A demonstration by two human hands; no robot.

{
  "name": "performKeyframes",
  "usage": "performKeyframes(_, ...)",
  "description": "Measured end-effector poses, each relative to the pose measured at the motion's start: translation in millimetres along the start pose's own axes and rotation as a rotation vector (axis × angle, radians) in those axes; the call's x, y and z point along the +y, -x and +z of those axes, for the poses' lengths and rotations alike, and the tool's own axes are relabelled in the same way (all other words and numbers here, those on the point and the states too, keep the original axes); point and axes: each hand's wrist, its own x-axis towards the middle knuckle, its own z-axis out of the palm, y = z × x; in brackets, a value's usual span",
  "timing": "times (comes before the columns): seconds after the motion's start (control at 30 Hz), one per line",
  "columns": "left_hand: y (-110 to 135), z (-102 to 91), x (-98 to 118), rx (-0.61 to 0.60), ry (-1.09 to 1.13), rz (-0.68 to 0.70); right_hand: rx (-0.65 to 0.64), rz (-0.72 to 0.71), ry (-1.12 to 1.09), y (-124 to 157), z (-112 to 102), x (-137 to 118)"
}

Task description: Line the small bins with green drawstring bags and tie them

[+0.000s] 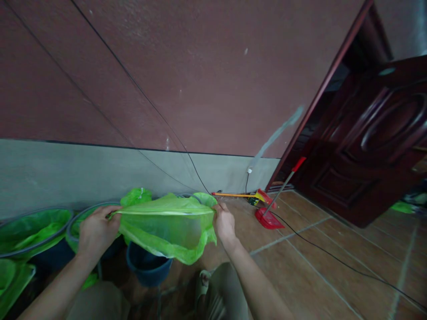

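Note:
A translucent green mesh bag (167, 224) is stretched between my two hands, its upper edge pulled nearly straight. My left hand (100, 226) grips the left end of that edge, with the fingers closed on the fabric. At the other end, my right hand (225, 222) pinches the right corner. The lower part of the bag hangs loose and wavy. A dark blue bucket (150, 271) stands on the floor just below the bag, partly covered by it. Behind my left hand is a round-rimmed container (71, 226) lined with the same green material.
Another green-lined container (36, 249) stands at far left. A red dustpan (268, 218) with a long handle and a broom (263, 195) lie near the wall at right. A black cable (320, 244) crosses the tiled floor. The dark red door (363, 142) stands open.

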Motion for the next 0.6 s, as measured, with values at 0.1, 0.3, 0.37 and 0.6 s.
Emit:
performKeyframes(0.1,2,-4.4,-4,-0.016,-0.003,-0.084,-0.005,0.084,0.090,-2,-4,9)
performKeyframes(0.3,12,-2.7,3,-0.107,0.082,-0.263,0.011,0.183,0.145,-1,-8,21)
performKeyframes(0.37,14,-1.3,5,-0.101,0.095,-0.294,0.051,0.233,0.111,-2,-6,26)
performKeyframes(0.6,18,5.4,-5,-0.015,0.114,-0.281,0.155,0.407,-0.227,0,9,39)
